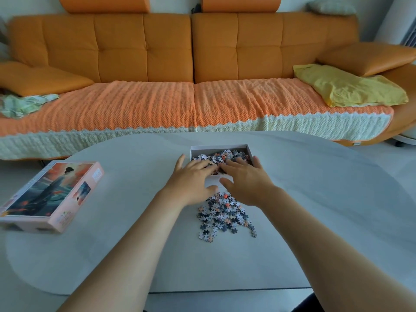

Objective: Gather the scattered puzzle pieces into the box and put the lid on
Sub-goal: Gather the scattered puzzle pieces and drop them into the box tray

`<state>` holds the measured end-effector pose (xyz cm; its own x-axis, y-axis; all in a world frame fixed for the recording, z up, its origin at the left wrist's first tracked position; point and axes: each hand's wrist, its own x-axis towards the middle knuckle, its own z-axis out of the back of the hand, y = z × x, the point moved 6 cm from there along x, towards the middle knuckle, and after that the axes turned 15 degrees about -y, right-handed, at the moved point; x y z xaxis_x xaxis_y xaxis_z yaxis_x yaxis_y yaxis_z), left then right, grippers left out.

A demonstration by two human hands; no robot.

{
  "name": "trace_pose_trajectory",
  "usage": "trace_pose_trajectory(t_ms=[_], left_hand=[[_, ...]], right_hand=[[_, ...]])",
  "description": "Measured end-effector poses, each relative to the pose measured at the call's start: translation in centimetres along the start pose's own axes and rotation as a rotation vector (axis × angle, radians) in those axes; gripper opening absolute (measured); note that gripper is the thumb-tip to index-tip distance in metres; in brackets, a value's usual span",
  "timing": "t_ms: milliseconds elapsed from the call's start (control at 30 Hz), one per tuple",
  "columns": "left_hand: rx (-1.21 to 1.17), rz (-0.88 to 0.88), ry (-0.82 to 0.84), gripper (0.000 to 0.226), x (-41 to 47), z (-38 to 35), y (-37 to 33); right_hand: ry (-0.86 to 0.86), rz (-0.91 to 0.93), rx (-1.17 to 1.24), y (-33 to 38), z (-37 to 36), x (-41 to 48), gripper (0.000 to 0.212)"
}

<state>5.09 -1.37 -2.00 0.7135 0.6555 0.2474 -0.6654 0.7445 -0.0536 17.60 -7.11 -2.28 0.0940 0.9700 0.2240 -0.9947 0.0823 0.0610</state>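
The puzzle lid [51, 194] lies at the left of the tabletop [315, 199], well apart from the box. The left hand [191, 181] and right hand [245, 183] reach side by side with fingers straight and spread, gripping nothing, over the near wall of the white box [219, 147]. The loose puzzle pieces [225, 215] lie just in front of it. I think it is best to cup both hands around this heap and lift it in, without pushing the box away.

Home living room: orange sofa [191, 64]
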Motion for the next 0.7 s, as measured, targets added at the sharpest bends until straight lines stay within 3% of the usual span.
trace_pose_trajectory(t_ms=[100, 167, 300, 400, 567, 633, 700], left_hand=[[-0.070, 0.017, -0.032, 0.072, -0.2, 0.2, 0.1], [-0.149, 0.000, -0.168, 0.067, -0.3, 1.1, 0.1], [-0.224, -0.094, -0.401, 0.038, -1.6, 3.1, -0.6], [-0.279, -0.110, -0.360, 0.026, -3.0, 3.4, -1.3], [-0.237, -0.116, -0.074, 0.063, -4.8, 0.4, -1.8], [-0.287, -0.084, -0.061, 0.057, -4.9, 0.0, -1.8], [-0.343, -0.053, -0.074, 0.043, -4.9, 0.0, -1.8]], right_hand=[[-0.043, -0.012, 0.081, -0.4, 0.2, -0.1, 0.052], [-0.180, 0.035, 0.176, -0.4, 1.2, -0.1, 0.044], [-0.387, 0.113, 0.222, 0.5, 4.1, -0.9, 0.025], [-0.209, 0.122, 0.252, 1.6, 4.5, -1.9, 0.021], [0.206, 0.050, 0.018, 1.8, 1.6, -4.3, 0.089], [0.208, 0.011, 0.044, 1.9, 1.3, -4.5, 0.086], [0.181, -0.022, 0.135, 2.2, 1.3, -4.5, 0.067]])
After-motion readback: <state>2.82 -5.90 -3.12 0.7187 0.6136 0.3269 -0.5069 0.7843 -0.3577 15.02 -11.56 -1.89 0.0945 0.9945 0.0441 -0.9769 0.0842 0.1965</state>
